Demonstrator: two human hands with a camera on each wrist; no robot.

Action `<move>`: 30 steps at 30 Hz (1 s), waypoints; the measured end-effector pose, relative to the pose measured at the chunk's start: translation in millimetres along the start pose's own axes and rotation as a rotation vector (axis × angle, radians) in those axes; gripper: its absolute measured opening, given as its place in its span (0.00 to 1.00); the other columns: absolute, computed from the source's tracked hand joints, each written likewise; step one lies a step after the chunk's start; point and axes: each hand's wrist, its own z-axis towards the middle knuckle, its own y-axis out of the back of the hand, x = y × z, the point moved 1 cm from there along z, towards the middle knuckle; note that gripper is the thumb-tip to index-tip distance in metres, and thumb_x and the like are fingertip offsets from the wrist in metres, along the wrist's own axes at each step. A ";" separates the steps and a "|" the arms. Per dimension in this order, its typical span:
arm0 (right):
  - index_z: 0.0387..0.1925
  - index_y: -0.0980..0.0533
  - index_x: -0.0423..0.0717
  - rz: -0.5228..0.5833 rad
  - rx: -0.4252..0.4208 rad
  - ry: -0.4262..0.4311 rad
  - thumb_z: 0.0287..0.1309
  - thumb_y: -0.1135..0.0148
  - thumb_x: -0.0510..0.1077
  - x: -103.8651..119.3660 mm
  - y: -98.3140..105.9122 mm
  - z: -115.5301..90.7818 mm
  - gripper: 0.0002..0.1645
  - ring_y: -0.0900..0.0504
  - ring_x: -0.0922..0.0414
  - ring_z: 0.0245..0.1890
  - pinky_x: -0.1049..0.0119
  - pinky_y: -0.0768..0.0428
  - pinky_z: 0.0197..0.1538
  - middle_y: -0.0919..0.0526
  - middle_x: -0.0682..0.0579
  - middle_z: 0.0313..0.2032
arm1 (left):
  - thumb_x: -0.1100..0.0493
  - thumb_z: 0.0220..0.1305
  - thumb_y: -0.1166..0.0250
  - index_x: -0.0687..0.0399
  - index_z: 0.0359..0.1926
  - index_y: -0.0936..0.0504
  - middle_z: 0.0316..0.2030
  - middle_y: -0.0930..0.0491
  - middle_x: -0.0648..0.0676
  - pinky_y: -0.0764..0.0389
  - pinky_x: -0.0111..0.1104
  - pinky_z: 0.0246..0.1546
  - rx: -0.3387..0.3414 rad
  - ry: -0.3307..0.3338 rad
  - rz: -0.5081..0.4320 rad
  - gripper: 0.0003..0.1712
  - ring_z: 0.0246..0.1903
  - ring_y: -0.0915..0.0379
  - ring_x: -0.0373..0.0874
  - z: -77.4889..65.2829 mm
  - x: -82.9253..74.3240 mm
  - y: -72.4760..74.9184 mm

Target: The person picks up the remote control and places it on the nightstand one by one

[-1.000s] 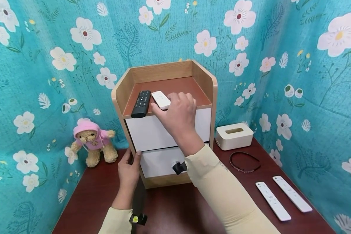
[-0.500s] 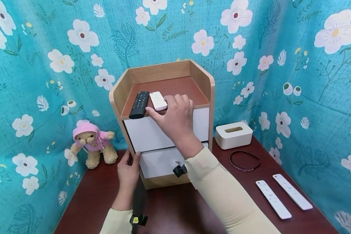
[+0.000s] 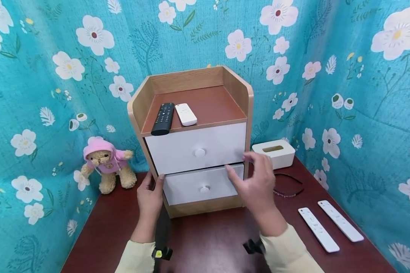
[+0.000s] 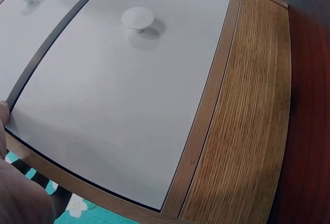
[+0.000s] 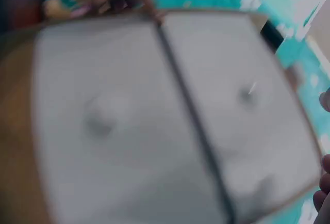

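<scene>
A small wooden cabinet (image 3: 205, 208) with two white drawers, each with a round knob, stands on the dark red table. My left hand (image 3: 150, 199) grips its left side, thumb on the front edge and fingers along the side panel. Beside the right front edge, my right hand (image 3: 256, 185) is in the air with thumb and fingers apart, holding nothing; I cannot tell whether it touches the cabinet. On the cabinet's brown top lie a black remote control (image 3: 163, 118) and a shorter white remote control (image 3: 186, 115), side by side. The right wrist view is blurred.
To the left, a teddy bear (image 3: 107, 165) in a pink hoodie sits by the floral curtain. A white tissue box (image 3: 280, 159) and a dark headband (image 3: 289, 195) are on the right. Nearer lie two long white remotes, a left one (image 3: 317, 229) and a right one (image 3: 340, 221).
My right hand has left the white remote control on the cabinet top and come down to the right, beside the drawers. The left hand keeps its place; the white remote control stays beside the black one.
</scene>
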 end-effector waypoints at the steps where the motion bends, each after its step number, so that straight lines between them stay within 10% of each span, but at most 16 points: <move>1: 0.54 0.22 0.35 -0.030 0.018 -0.037 0.54 0.17 0.51 -12.2 7.5 -10.4 0.35 0.21 0.42 0.51 0.50 0.23 0.52 0.16 0.39 0.49 | 0.51 0.78 0.29 0.53 0.78 0.24 0.73 0.22 0.60 0.25 0.13 0.54 0.001 -0.002 -0.004 0.34 0.73 0.26 0.54 0.0 -1.2 -0.2; 15: 0.59 0.24 0.29 -0.391 0.260 -0.379 0.47 0.11 0.46 -132.1 104.9 -124.0 0.43 0.23 0.33 0.50 0.37 0.27 0.53 0.20 0.29 0.47 | 0.49 0.77 0.29 0.51 0.77 0.23 0.71 0.19 0.59 0.27 0.13 0.53 -0.021 -0.010 0.071 0.33 0.72 0.26 0.55 -2.5 -3.5 -0.6; 25: 0.67 0.29 0.26 -0.473 0.445 -0.766 0.60 0.19 0.60 -166.2 155.0 -155.8 0.51 0.25 0.30 0.58 0.32 0.28 0.60 0.24 0.24 0.57 | 0.52 0.78 0.29 0.51 0.77 0.22 0.70 0.18 0.59 0.27 0.13 0.51 -0.032 -0.012 0.060 0.31 0.71 0.25 0.53 -6.3 -3.9 -1.2; 30: 0.68 0.30 0.26 -0.480 0.484 -0.829 0.61 0.21 0.61 -174.4 163.6 -161.3 0.52 0.27 0.29 0.62 0.31 0.31 0.63 0.25 0.23 0.61 | 0.52 0.78 0.29 0.49 0.76 0.21 0.69 0.17 0.58 0.24 0.14 0.50 -0.033 -0.012 0.043 0.30 0.64 0.22 0.39 -5.9 -6.5 -3.1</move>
